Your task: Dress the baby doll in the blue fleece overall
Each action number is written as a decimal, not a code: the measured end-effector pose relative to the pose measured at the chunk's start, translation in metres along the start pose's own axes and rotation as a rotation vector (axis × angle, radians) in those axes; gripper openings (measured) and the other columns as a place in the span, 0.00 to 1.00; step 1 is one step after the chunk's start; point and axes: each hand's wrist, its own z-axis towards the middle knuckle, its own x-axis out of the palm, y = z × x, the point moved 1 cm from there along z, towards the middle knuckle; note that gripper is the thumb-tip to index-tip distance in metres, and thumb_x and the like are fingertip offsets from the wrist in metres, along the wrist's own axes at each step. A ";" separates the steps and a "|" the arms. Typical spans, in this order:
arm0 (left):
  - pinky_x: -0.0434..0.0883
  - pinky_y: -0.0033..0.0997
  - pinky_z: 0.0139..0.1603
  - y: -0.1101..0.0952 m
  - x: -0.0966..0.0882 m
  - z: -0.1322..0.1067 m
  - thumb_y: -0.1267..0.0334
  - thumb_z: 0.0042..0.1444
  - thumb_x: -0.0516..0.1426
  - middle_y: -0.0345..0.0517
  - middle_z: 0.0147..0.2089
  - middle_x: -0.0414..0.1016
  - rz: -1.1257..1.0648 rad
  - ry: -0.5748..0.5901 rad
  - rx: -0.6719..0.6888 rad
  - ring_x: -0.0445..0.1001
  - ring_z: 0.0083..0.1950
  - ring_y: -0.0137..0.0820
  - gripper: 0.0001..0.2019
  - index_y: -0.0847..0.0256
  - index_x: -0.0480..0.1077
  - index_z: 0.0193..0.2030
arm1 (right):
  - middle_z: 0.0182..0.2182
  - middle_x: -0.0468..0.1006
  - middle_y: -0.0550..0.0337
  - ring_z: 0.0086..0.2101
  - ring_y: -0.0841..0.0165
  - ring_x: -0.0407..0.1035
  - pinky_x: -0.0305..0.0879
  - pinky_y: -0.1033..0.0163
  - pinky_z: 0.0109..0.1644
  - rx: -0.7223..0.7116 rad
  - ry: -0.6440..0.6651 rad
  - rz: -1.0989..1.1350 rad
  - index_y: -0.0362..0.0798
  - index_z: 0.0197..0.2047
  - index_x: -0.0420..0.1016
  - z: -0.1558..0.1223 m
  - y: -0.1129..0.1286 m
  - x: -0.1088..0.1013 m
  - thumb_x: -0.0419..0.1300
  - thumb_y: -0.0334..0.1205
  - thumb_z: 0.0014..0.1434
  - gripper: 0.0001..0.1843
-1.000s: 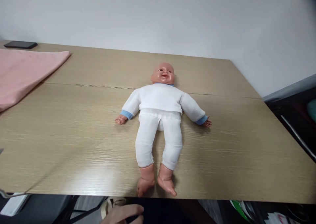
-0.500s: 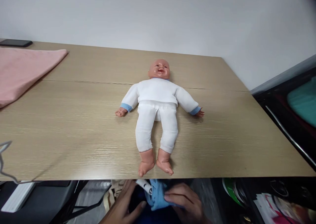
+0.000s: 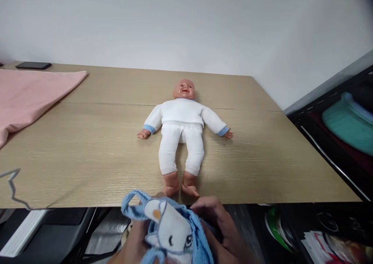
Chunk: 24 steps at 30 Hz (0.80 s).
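Note:
A baby doll [image 3: 182,136] in a white top and white trousers lies on its back in the middle of the wooden table [image 3: 87,151], bare feet toward me. Just below the table's front edge both my hands hold up a small blue garment [image 3: 169,225] with a white animal face on it. My left hand [image 3: 132,242] grips it from underneath on the left, mostly hidden by the cloth. My right hand [image 3: 220,231] pinches its right side. The garment sits right in front of the doll's feet.
A pink cloth [image 3: 29,93] is spread over the table's far left, with a dark phone [image 3: 33,65] behind it. A grey cable [image 3: 13,188] lies at the left front edge. Black shelving [image 3: 335,132] with a teal item [image 3: 348,128] stands to the right.
My hands have risen from under the table edge, lifting the blue garment into view and showing its white animal face. The view has pulled back a little.

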 end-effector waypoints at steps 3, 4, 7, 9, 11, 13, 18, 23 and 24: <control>0.83 0.46 0.53 -0.041 -0.009 0.033 0.41 0.46 0.79 0.50 0.47 0.83 -0.024 -0.037 0.056 0.83 0.51 0.49 0.37 0.49 0.75 0.60 | 0.46 0.86 0.52 0.46 0.61 0.83 0.79 0.56 0.51 0.049 0.124 0.090 0.56 0.63 0.74 0.019 0.022 -0.004 0.61 0.55 0.76 0.18; 0.83 0.44 0.51 -0.056 -0.012 0.045 0.41 0.45 0.79 0.50 0.46 0.82 -0.038 -0.050 0.078 0.82 0.50 0.48 0.37 0.50 0.75 0.59 | 0.47 0.86 0.51 0.46 0.59 0.83 0.79 0.54 0.52 0.063 0.157 0.107 0.56 0.63 0.73 0.026 0.030 -0.006 0.63 0.56 0.75 0.21; 0.82 0.40 0.46 -0.097 -0.022 0.078 0.43 0.47 0.79 0.49 0.44 0.81 -0.092 -0.098 0.139 0.81 0.45 0.44 0.34 0.51 0.74 0.56 | 0.51 0.86 0.50 0.50 0.57 0.83 0.79 0.51 0.55 0.102 0.212 0.120 0.55 0.64 0.74 0.043 0.047 -0.013 0.65 0.55 0.73 0.22; 0.80 0.36 0.42 -0.115 -0.026 0.094 0.48 0.52 0.78 0.46 0.42 0.79 -0.150 -0.151 0.183 0.80 0.41 0.39 0.29 0.51 0.73 0.55 | 0.53 0.86 0.51 0.52 0.56 0.83 0.80 0.51 0.56 0.155 0.237 0.139 0.56 0.65 0.73 0.054 0.052 -0.019 0.68 0.52 0.71 0.23; 0.78 0.33 0.39 -0.125 -0.030 0.105 0.53 0.54 0.77 0.43 0.41 0.78 -0.191 -0.192 0.210 0.77 0.37 0.35 0.23 0.52 0.72 0.49 | 0.53 0.86 0.52 0.53 0.56 0.83 0.81 0.52 0.55 0.212 0.244 0.146 0.57 0.65 0.74 0.062 0.053 -0.025 0.69 0.50 0.70 0.24; 0.75 0.30 0.35 -0.132 -0.032 0.115 0.57 0.54 0.77 0.40 0.38 0.76 -0.206 -0.222 0.212 0.74 0.34 0.33 0.19 0.53 0.71 0.40 | 0.57 0.86 0.51 0.55 0.56 0.83 0.81 0.51 0.58 0.192 0.206 0.077 0.56 0.64 0.75 0.069 0.054 -0.033 0.68 0.49 0.71 0.21; 0.72 0.30 0.31 -0.143 -0.040 0.144 0.56 0.54 0.75 0.36 0.30 0.73 -0.196 -0.258 0.165 0.72 0.30 0.33 0.17 0.53 0.71 0.37 | 0.73 0.72 0.49 0.71 0.48 0.70 0.75 0.41 0.71 -0.244 -0.019 -0.385 0.60 0.73 0.71 0.077 0.063 -0.056 0.61 0.46 0.75 0.25; 0.74 0.30 0.34 -0.143 -0.046 0.167 0.55 0.55 0.75 0.38 0.33 0.75 -0.162 -0.271 0.121 0.75 0.32 0.34 0.16 0.54 0.73 0.39 | 0.73 0.74 0.54 0.69 0.48 0.73 0.67 0.36 0.77 -0.560 -0.077 -0.653 0.64 0.76 0.68 0.091 0.062 -0.062 0.62 0.44 0.73 0.30; 0.73 0.30 0.34 -0.142 -0.046 0.170 0.55 0.56 0.74 0.37 0.33 0.75 -0.149 -0.262 0.120 0.74 0.32 0.33 0.16 0.54 0.73 0.40 | 0.73 0.74 0.53 0.68 0.49 0.73 0.67 0.37 0.76 -0.603 -0.054 -0.718 0.62 0.77 0.67 0.096 0.060 -0.062 0.65 0.43 0.71 0.34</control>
